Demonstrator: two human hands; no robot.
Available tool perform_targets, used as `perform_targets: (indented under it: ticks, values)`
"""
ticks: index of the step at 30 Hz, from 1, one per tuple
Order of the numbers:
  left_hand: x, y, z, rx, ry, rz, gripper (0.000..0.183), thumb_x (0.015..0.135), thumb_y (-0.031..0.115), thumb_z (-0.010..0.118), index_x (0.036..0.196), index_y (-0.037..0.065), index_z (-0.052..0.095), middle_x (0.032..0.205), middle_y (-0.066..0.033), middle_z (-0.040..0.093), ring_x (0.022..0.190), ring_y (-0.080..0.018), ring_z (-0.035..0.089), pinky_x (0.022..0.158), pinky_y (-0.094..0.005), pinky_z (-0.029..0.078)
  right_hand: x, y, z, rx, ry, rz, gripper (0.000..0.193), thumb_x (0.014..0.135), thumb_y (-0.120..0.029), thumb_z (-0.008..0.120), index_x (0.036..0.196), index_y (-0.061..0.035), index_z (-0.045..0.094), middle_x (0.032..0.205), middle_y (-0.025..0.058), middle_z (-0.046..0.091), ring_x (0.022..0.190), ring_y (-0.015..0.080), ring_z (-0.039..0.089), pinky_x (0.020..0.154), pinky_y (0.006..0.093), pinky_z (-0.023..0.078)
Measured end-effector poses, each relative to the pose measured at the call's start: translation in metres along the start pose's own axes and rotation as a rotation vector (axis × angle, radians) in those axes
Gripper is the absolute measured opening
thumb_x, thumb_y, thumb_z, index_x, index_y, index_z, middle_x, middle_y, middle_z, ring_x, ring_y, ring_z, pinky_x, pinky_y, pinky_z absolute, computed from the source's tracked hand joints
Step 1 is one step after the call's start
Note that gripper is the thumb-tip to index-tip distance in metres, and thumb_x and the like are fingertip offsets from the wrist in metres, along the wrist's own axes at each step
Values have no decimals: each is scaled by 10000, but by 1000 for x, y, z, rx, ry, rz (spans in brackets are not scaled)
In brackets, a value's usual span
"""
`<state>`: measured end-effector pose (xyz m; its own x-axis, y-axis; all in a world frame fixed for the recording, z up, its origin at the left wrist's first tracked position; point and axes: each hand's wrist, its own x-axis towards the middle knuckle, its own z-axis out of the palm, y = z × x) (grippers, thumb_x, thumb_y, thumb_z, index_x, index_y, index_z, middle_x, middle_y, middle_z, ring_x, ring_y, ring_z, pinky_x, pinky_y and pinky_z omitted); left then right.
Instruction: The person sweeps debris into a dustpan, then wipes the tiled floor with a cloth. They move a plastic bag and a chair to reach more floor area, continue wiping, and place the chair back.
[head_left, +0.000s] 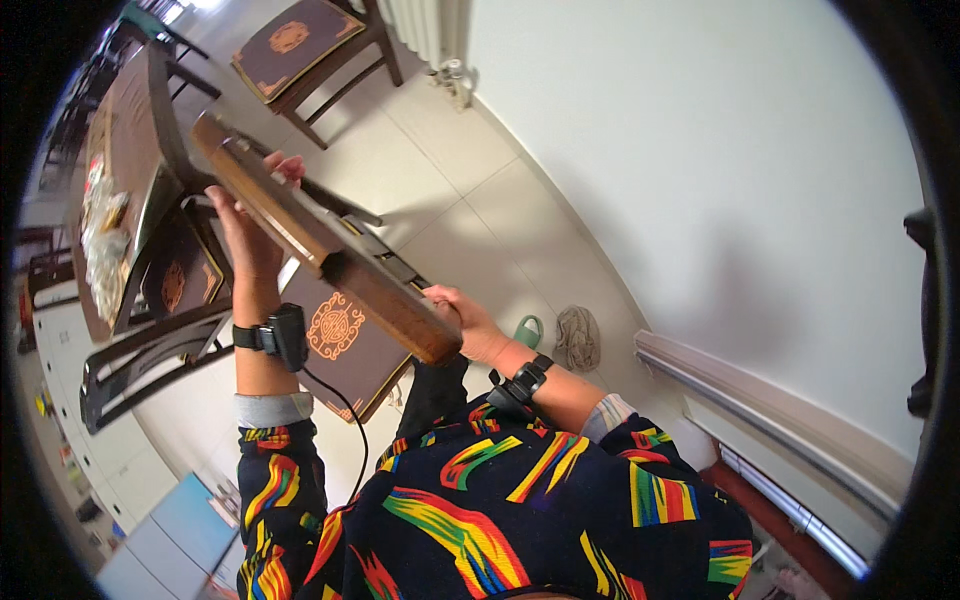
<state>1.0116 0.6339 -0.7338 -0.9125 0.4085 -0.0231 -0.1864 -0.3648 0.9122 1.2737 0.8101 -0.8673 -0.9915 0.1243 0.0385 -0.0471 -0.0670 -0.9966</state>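
Observation:
A long brown wooden panel (pixel 290 225) with a stepped, thicker section is held up in front of me, tilted and seen nearly edge-on. My left hand (pixel 250 235) grips its far part, with fingertips showing past the other side. Around the near end closes my right hand (pixel 468 322), its fingers partly hidden by the wood. The panel's far face is turned away, so what it bears cannot be seen. Below it is a chair cushion (pixel 345 345), dark with an orange pattern.
To the left stands a wooden table (pixel 130 120) bearing clear plastic bags (pixel 105 245). Another cushioned chair (pixel 300 45) is near the radiator (pixel 415 30). A white wall (pixel 700 150) rises at right. A green slipper (pixel 528 330) and a crumpled cloth (pixel 577 338) lie on the tiles.

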Motion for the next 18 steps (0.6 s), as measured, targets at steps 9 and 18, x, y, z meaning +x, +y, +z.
perform_targets:
  ticks: [9,18]
  values:
    - [38,2,22,-69,-214,47,1016,768,799,393,1175,-125,511,1085,-294,588,1115,-430,536,1068,-489,348,-7,-15,-16,-286,89,-78,482,552,-134,762,1007,-125,601,966,71,636,903,316,587,802,392,464]
    - [84,-16,136,273,-68,133,1004,855,748,254,1203,-173,445,860,-239,598,1101,-488,529,1016,-513,421,-4,-31,-69,-177,326,-109,331,778,-55,704,1069,-91,550,976,50,622,889,169,610,813,281,474]
